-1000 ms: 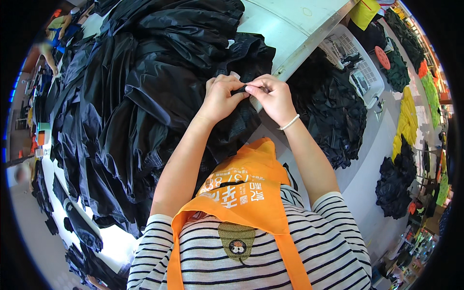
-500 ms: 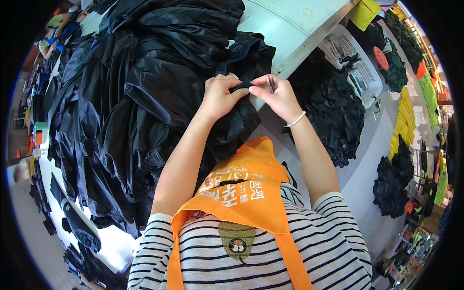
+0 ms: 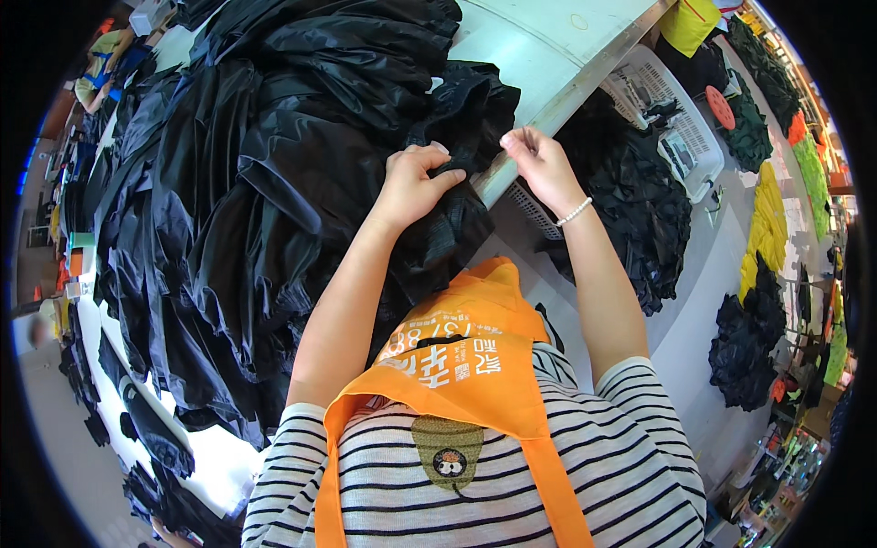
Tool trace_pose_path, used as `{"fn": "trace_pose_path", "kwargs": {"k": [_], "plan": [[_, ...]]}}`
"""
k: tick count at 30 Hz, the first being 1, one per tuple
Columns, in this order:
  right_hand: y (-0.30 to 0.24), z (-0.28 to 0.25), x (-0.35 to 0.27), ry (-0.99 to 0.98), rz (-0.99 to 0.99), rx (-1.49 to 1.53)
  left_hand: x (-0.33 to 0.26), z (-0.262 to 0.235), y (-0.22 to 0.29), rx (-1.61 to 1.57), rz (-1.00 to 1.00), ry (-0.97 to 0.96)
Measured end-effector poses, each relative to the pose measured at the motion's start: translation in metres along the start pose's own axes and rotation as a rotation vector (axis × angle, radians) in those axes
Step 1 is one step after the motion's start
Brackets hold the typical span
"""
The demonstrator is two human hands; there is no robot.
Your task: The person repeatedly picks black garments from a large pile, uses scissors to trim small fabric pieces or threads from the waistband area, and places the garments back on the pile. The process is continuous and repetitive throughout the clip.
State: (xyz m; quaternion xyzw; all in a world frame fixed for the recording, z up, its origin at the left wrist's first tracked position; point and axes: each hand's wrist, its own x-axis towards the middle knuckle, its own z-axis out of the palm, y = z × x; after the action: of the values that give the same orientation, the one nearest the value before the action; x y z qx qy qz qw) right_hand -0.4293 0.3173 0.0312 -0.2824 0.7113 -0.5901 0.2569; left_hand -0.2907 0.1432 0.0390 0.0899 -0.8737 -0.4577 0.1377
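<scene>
A large heap of black garments (image 3: 210, 192) in shiny, thin cloth covers the left and middle of the table. On its right edge, my left hand (image 3: 413, 187) pinches the gathered band of a black garment (image 3: 461, 110) between thumb and fingers. My right hand (image 3: 546, 172) is raised over the table's edge, apart from the cloth. Its thumb and forefinger are pressed together and the other fingers curl in. Whatever it may hold is hidden or too small to make out. A beaded bracelet (image 3: 575, 212) circles that wrist.
The pale tabletop (image 3: 521, 46) ends in a metal edge at my right. Below lie a heap of black cloth (image 3: 639, 201) and a white plastic basket (image 3: 699, 137). Yellow cloth (image 3: 767, 219) and more black pieces lie farther right. At the far left stands another person (image 3: 105, 68).
My right hand has moved up and right, away from the garment and my left hand. The dark thin thing that showed among its fingers is out of sight. The left hand has barely moved.
</scene>
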Motion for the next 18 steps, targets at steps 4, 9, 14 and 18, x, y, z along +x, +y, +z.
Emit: {"fn": "trace_pose_path", "kwargs": {"k": [4,9,14,18], "plan": [[0.009,-0.003,-0.016,-0.126,0.202,0.142,0.000,-0.004,0.004,-0.073,-0.018,0.026],[-0.014,-0.004,-0.033,-0.183,-0.080,-0.217,-0.001,-0.002,-0.004,-0.076,-0.019,0.023],[-0.021,0.010,-0.026,-0.091,-0.173,-0.112,-0.001,-0.001,0.002,-0.081,0.014,0.012],[-0.024,0.014,-0.022,-0.117,-0.177,-0.195,-0.002,-0.002,0.001,-0.091,0.002,-0.008]]}}
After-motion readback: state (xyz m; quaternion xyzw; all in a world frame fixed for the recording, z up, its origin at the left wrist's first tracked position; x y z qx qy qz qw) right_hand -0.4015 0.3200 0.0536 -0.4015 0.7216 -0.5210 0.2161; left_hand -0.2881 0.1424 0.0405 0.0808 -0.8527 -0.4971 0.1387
